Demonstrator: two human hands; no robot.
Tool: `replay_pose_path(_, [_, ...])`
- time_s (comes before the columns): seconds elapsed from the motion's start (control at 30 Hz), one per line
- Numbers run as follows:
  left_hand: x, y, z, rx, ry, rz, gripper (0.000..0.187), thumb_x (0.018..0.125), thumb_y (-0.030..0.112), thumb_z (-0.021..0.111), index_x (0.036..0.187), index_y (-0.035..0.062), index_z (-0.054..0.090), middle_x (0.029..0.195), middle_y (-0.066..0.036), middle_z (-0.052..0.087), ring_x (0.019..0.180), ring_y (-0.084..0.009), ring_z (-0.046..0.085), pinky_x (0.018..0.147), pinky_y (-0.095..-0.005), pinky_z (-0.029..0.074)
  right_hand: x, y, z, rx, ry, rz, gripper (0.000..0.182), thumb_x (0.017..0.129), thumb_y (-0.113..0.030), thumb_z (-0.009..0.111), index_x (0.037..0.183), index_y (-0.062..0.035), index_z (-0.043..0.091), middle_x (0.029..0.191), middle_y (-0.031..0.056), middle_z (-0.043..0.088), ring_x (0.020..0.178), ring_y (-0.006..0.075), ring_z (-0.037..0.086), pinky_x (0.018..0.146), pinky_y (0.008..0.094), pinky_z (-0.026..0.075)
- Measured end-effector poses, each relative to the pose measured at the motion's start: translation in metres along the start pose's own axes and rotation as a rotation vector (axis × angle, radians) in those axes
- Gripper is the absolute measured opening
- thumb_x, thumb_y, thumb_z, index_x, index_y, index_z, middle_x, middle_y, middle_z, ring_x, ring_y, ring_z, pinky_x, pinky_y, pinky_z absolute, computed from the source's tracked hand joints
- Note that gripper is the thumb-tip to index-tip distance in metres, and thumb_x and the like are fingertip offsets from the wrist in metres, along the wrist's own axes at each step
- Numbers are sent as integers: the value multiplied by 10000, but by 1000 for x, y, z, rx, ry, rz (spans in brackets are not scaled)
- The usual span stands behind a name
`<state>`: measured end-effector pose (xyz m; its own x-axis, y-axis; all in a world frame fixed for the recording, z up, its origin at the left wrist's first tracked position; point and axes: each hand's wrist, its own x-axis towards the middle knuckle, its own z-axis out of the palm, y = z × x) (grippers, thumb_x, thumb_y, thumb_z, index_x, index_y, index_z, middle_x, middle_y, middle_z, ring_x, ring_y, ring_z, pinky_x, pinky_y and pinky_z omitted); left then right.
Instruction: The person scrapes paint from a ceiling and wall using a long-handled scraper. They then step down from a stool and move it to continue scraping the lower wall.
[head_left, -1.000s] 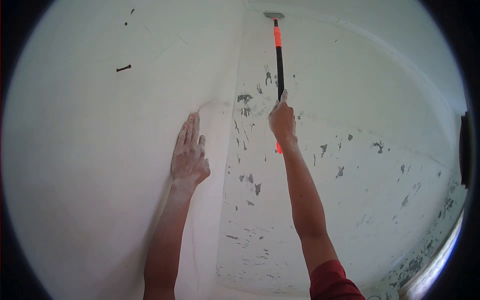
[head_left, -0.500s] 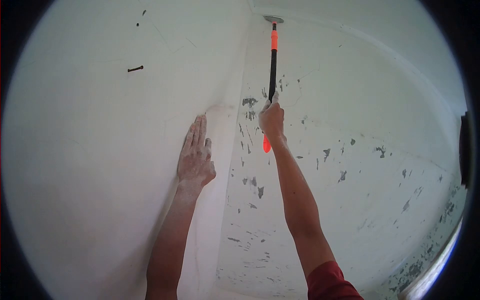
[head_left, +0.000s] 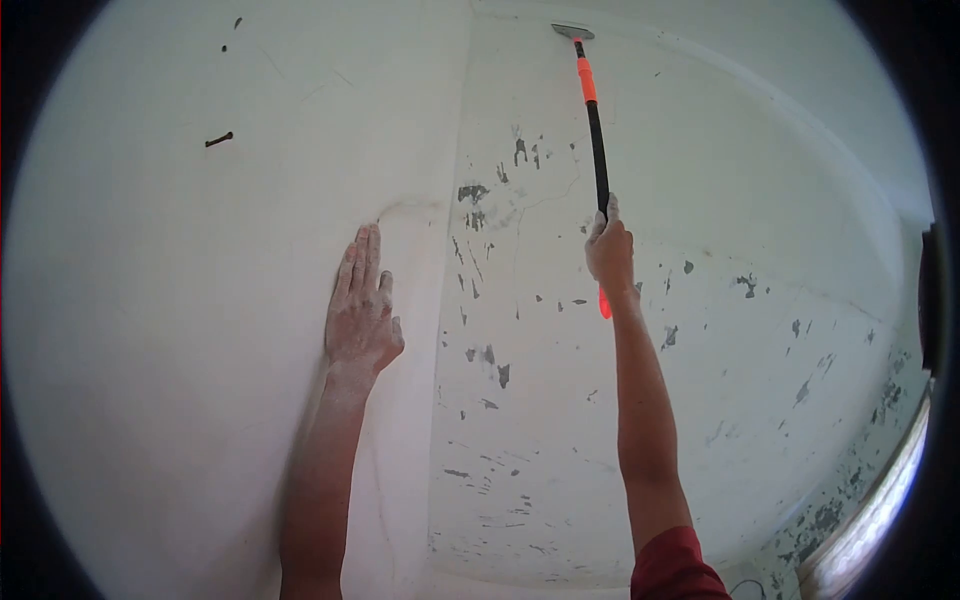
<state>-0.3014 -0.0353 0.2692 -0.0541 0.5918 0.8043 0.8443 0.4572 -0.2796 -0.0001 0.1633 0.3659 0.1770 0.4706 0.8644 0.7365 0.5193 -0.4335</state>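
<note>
So the right hand [head_left: 610, 255] is gripping the scraper [head_left: 598, 150] pretty snugly, fingers closing around the lower part of its black handle with the thumb pointing up along it. Most of the scraper is sticking up past that hand, leaning a bit to the left, with an orange collar [head_left: 587, 80] sitting under the blade [head_left: 573, 32] and an orange end [head_left: 605, 303] poking out just below the fist. The blade is lying way up near the top of the patchy wall [head_left: 700, 180], well above both hands, though I can't really tell if it's touching.

The left hand [head_left: 362, 315] is resting on the smooth wall [head_left: 200, 350], open and stretched out, fingers pointing up and sitting close together, holding nothing that I can see. It's looking super dusty, lol. The scraper is staying off to the right of it, well apart, on the other side of the corner where the walls are meeting.

Grey chips [head_left: 473, 192] are showing all over the patchy wall, a little rusty bolt [head_left: 219, 139] is sticking to the smooth one above and left of the left hand, and a red sleeve [head_left: 678, 568] is covering the right upper arm.
</note>
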Motion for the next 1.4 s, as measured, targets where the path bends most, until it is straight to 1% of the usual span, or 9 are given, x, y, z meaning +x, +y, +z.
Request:
replay_pose_path(0.27, [-2, 1, 5, -77, 69, 9, 608, 887, 397, 769, 1401, 83, 692, 1788, -185, 87, 1660, -292, 90, 1354, -412, 122, 2, -36, -24, -43, -33, 45, 535, 1122, -278, 440, 1607, -53, 411, 995, 302, 752, 995, 483, 735, 894, 563, 591])
replay_pose_path(0.37, [-1, 1, 4, -92, 57, -10, 594, 889, 399, 768, 1396, 97, 699, 1789, -182, 81, 1661, -291, 84, 1355, -409, 116, 5, -32, -18, -41, -8, 22, 530, 1121, -274, 442, 1603, -54, 421, 969, 297, 750, 943, 474, 743, 835, 553, 603])
replay_pose_path(0.53, [0, 2, -3, -55, 21, -6, 576, 890, 386, 776, 1393, 115, 705, 1789, -181, 79, 1662, -281, 76, 1355, -404, 115, 2, -13, -13, 294, -94, 22, 533, 1123, -259, 441, 1603, -27, 418, 887, 288, 734, 792, 454, 739, 706, 544, 598])
replay_pose_path(0.67, [-1, 1, -3, -133, 14, -15, 576, 893, 393, 773, 1392, 114, 705, 1790, -178, 78, 1663, -275, 64, 1355, -402, 114, -7, -14, -20, 211, -108, 89, 538, 1118, -246, 446, 1602, -13, 411, 867, 287, 735, 798, 451, 742, 720, 548, 595])
replay_pose_path(0.73, [-1, 1, 0, -136, 13, -19, 569, 892, 391, 775, 1385, 113, 710, 1789, -176, 83, 1663, -274, 64, 1355, -401, 115, -3, -9, -15, 58, -11, -19, 531, 1114, -235, 448, 1593, -9, 419, 863, 288, 738, 822, 462, 742, 735, 554, 591])
replay_pose_path(0.87, [-3, 3, 1, -152, 64, -12, 561, 873, 367, 795, 1362, 102, 722, 1789, -167, 98, 1661, -282, 82, 1352, -404, 127, 3, -26, -12, 166, -64, 28, 536, 1107, -225, 450, 1591, 1, 411, 878, 292, 744, 844, 483, 737, 760, 560, 591])
replay_pose_path(0.93, [-2, 3, -1, -162, 56, -27, 562, 863, 361, 803, 1353, 96, 726, 1789, -165, 103, 1660, -285, 88, 1351, -406, 132, 1, -33, 7, 102, 31, -46, 552, 1117, -261, 443, 1607, -10, 402, 821, 276, 730, 710, 427, 740, 659, 507, 607])
replay_pose_path(1.1, [-3, 2, -1, -191, 79, -16, 565, 837, 350, 814, 1326, 77, 740, 1786, -170, 112, 1658, -281, 107, 1348, -409, 155, -14, -57, 26, 69, -49, -76, 562, 1107, -235, 460, 1602, 21, 388, 844, 303, 728, 826, 493, 729, 762, 571, 586])
replay_pose_path(1.4, [-3, 2, 4, -196, 110, -10, 562, 841, 313, 798, 1329, 42, 728, 1786, -170, 114, 1658, -279, 108, 1349, -406, 160, 11, -16, 18, 127, 6, -110, 525, 1107, -241, 472, 1575, -3, 455, 874, 310, 729, 841, 483, 726, 743, 567, 572])
